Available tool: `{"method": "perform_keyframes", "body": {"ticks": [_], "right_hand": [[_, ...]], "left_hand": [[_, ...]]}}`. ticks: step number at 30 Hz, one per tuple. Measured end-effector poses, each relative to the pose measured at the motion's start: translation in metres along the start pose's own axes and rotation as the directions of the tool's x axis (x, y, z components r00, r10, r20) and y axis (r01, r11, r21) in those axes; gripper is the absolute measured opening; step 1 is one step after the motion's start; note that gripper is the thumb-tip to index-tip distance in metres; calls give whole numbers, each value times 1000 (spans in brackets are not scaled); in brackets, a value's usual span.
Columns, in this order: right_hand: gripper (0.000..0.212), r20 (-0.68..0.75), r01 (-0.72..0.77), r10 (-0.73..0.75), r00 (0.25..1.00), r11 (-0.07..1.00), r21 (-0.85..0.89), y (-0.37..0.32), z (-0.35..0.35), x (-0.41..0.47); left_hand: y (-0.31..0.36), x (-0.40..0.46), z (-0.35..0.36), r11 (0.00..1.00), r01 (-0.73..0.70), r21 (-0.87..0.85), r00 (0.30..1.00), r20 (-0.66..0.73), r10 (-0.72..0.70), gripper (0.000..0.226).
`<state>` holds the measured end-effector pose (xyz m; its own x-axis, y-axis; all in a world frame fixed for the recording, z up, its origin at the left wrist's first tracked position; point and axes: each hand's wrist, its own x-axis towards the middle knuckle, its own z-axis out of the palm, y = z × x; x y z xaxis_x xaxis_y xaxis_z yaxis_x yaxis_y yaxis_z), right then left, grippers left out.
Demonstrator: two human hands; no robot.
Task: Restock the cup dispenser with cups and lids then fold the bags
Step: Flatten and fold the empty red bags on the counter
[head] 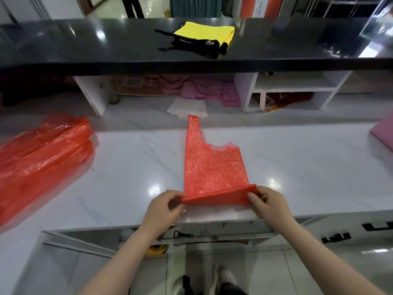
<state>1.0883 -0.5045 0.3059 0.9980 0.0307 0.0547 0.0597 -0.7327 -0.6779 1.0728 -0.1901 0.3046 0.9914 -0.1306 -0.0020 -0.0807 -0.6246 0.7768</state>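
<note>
Hands at the near edge of the white worktop (297, 167): left hand (163, 206) and right hand (269, 202) pinch the red bag's (212, 167) bottom hem, best rolled forward evenly, corners level.

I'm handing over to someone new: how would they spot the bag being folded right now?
On the white marble counter, look at its near edge in front of the person. The flat red bag lies there, one handle pointing away, its bottom edge pinched by the left hand and right hand. Unlike the crumpled red bag pile at left, it is smooth and single.
</note>
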Motion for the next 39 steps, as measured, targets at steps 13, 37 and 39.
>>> {"method": "perform_keyframes", "body": {"ticks": [13,37,39], "right_hand": [[33,-34,-162,160,987,985,-54,3,13,16],[66,153,137,-86,985,922,-361,9,5,11],[70,153,202,-162,975,933,-299,12,0,9]], "left_hand": [[22,8,29,962,269,-48,925,-266,-272,24],[25,34,58,757,-160,633,972,235,9,64],[24,34,57,770,-153,620,974,225,13,66]]}}
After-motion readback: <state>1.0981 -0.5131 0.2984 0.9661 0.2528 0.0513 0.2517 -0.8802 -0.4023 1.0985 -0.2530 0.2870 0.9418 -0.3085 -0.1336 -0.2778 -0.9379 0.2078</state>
